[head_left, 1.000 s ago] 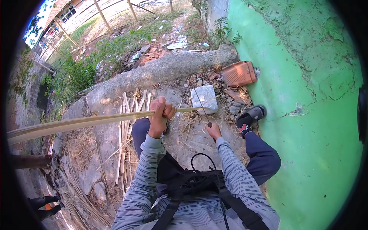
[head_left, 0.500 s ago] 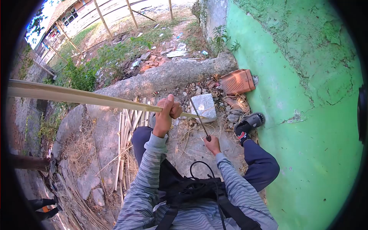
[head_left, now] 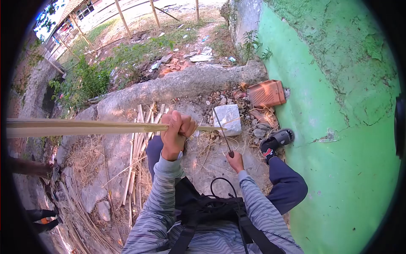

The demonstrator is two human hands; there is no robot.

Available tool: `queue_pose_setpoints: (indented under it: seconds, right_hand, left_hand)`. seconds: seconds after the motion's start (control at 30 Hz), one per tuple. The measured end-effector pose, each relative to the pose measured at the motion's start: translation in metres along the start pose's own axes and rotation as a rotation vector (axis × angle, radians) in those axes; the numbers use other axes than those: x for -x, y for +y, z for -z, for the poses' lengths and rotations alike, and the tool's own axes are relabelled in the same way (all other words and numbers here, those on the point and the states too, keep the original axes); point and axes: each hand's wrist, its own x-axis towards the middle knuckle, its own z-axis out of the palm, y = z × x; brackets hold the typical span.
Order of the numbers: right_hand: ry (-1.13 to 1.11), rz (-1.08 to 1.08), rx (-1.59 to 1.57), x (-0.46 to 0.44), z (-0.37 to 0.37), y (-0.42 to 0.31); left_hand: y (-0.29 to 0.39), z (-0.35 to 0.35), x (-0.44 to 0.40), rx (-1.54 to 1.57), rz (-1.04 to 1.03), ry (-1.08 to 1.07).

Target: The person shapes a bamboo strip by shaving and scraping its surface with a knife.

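My left hand [head_left: 176, 132] is wrapped around a long, pale bamboo strip [head_left: 84, 128], which runs out past the left edge. The strip's thin right end lies over a whitish stone block [head_left: 232, 115] on the ground. My right hand [head_left: 235, 162] grips the dark handle of a knife [head_left: 221, 125] with a long, narrow blade. That blade points up and away, crossing the strip's tip in front of the block. Whether the edge touches the strip I cannot tell.
Several split bamboo strips [head_left: 134, 169] lie left of my knee. A green wall [head_left: 334, 178] rises at the right, with an orange roof tile [head_left: 267, 93] against it. A low concrete ridge [head_left: 177, 88] crosses ahead. Another person's legs [head_left: 42, 220] show at lower left.
The bamboo strip's left part has swung down from a slant to nearly level. My left hand has shifted slightly left and down with it. My right hand stays almost in place with the knife.
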Motion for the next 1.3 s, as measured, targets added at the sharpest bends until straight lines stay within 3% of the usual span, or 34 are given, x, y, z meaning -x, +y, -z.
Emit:
queue_pose_setpoints:
  seconds: [0.07, 0.27, 0.37, 0.47, 0.57, 0.8, 0.83, 0.9, 0.93, 1.03, 1.17, 1.3]
  right_hand:
    - [-0.002, -0.080, -0.106, -0.007, 0.007, -0.028]
    - [0.022, -0.158, -0.030, -0.052, -0.029, 0.025]
    - [-0.012, -0.200, -0.039, -0.052, -0.025, 0.009]
    - [-0.033, -0.202, -0.108, -0.058, -0.034, 0.024]
    - [0.080, -0.127, 0.046, -0.036, -0.005, -0.029]
    - [0.119, -0.082, 0.077, -0.034, -0.015, -0.012]
    - [-0.017, -0.245, -0.171, -0.031, -0.013, -0.018]
    - [-0.211, -0.473, -0.655, -0.017, -0.009, -0.031]
    - [-0.217, -0.482, -0.655, -0.010, -0.010, -0.040]
    - [0.028, -0.019, -0.198, 0.000, -0.003, -0.060]
    - [0.070, 0.047, -0.091, -0.014, 0.007, -0.061]
    - [0.110, -0.092, 0.018, -0.048, -0.021, 0.021]
  left_hand:
    - [0.002, 0.000, -0.010, -0.020, -0.004, 0.026]
    - [-0.056, 0.037, -0.031, -0.027, 0.117, 0.084]
    - [-0.055, 0.039, -0.039, -0.045, 0.142, 0.110]
    - [-0.053, 0.042, -0.041, -0.058, 0.159, 0.091]
    - [-0.054, 0.030, -0.039, -0.031, 0.194, 0.080]
    - [-0.060, 0.010, -0.035, -0.139, 0.190, 0.013]
    - [-0.064, 0.012, -0.038, -0.273, 0.131, -0.017]
    - [-0.066, 0.012, -0.044, -0.209, 0.152, -0.004]
    - [-0.065, 0.010, -0.045, -0.147, 0.175, 0.013]
    - [-0.062, 0.010, -0.050, -0.028, 0.208, 0.061]
    - [-0.065, 0.003, -0.047, -0.007, 0.199, -0.009]
    - [-0.067, 0.004, -0.050, 0.015, 0.196, 0.004]
